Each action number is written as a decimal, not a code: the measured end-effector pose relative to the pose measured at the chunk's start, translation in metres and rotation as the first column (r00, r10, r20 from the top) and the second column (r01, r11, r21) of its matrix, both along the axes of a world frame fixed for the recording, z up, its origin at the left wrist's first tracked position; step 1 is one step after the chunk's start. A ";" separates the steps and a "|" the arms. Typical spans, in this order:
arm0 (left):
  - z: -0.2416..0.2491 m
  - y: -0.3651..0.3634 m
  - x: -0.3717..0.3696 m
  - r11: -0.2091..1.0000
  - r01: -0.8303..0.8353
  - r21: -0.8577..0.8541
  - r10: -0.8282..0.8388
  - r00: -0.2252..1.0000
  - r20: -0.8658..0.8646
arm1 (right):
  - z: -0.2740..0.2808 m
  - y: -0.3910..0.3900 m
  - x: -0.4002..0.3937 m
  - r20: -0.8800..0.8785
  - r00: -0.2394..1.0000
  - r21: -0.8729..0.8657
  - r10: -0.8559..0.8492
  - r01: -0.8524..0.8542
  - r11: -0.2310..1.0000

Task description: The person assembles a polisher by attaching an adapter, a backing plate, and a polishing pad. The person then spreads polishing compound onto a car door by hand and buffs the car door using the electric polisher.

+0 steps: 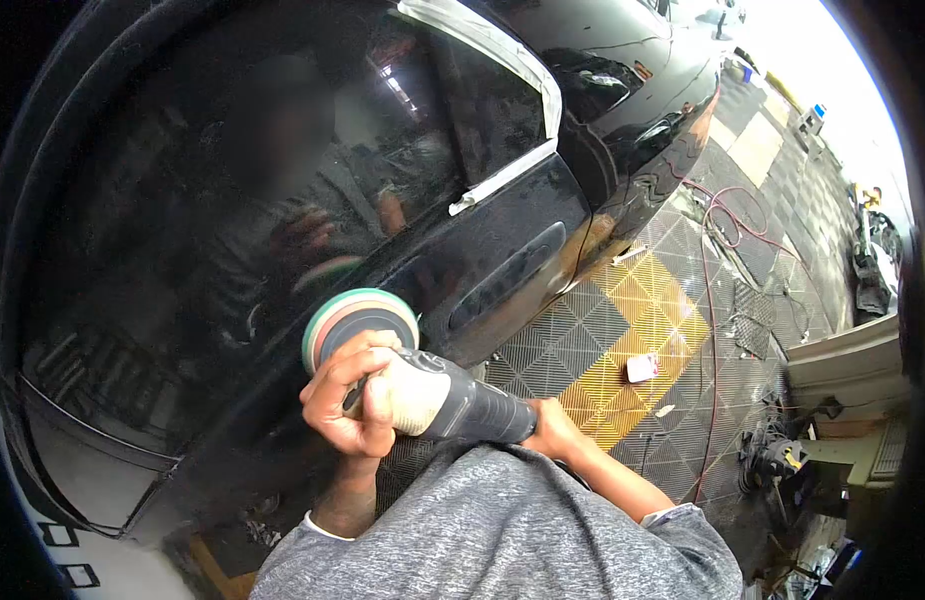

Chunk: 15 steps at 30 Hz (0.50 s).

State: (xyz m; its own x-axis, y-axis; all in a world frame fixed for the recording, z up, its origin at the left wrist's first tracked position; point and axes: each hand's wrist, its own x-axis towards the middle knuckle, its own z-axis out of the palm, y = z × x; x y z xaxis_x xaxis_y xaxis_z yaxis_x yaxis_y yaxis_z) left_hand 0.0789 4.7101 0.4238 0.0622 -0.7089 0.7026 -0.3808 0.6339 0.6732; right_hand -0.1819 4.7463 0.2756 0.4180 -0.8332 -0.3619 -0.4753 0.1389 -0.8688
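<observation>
A car polisher [414, 393] with a cream and black body spans the space before my chest. Its round pad [360, 310], layered in green, red and white, lies against the black car door [282, 390] or just over it; contact cannot be made out. My left hand [357, 395] is wrapped around the front of the polisher, close behind the pad. At the rear end, my right hand [550, 430] grips the black handle, its fingers partly hidden. White masking tape [502, 178] edges the dark side window [312, 150] above the door handle area.
A red hose [710, 350] runs across the tiled floor [542, 350] to the right. On the yellow tiles lies a small white and pink item [642, 368]. Tools and a cluttered bench [857, 440] stand at the right edge.
</observation>
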 end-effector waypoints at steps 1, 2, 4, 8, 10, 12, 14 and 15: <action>-0.001 0.002 0.003 1.000 0.005 -0.002 -0.005 1.000 -0.005 | -0.003 0.001 0.002 -0.005 1.000 -0.002 -0.005 0.005 1.000; -0.001 0.002 0.006 1.000 0.019 -0.009 -0.019 1.000 -0.002 | -0.009 0.003 0.005 0.010 1.000 -0.007 -0.013 0.013 1.000; -0.003 -0.003 0.007 0.998 0.046 -0.034 -0.046 0.999 0.006 | -0.011 0.009 0.008 0.023 0.998 -0.032 -0.062 0.062 0.998; 0.005 -0.018 -0.008 0.994 0.114 -0.001 -0.114 0.994 0.001 | -0.016 0.025 0.004 0.012 0.992 -0.069 -0.130 0.130 0.989; 0.009 -0.020 -0.023 0.991 0.115 0.062 -0.116 0.993 0.008 | -0.008 0.027 -0.002 -0.047 0.985 -0.035 -0.169 0.167 0.985; 0.000 -0.022 -0.034 0.998 0.056 0.032 -0.054 0.997 -0.056 | -0.032 0.035 -0.013 0.027 0.974 -0.076 -0.226 0.227 0.971; -0.027 -0.013 -0.033 0.984 -0.009 -0.181 -0.020 0.987 -0.158 | -0.014 0.028 -0.024 0.090 0.953 -0.100 -0.289 0.298 0.949; -0.045 0.002 -0.029 0.977 -0.003 -0.212 -0.046 0.973 -0.224 | -0.017 0.023 -0.033 0.090 0.956 -0.110 -0.280 0.289 0.951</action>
State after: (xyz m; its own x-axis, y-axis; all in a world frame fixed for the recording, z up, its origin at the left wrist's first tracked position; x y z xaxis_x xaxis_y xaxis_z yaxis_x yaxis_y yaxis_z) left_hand 0.0502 4.7124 0.3785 0.2233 -0.5505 0.8044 -0.2184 0.7760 0.5917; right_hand -0.2150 4.7691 0.2586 0.1783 -0.9568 -0.2295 -0.3667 0.1518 -0.9179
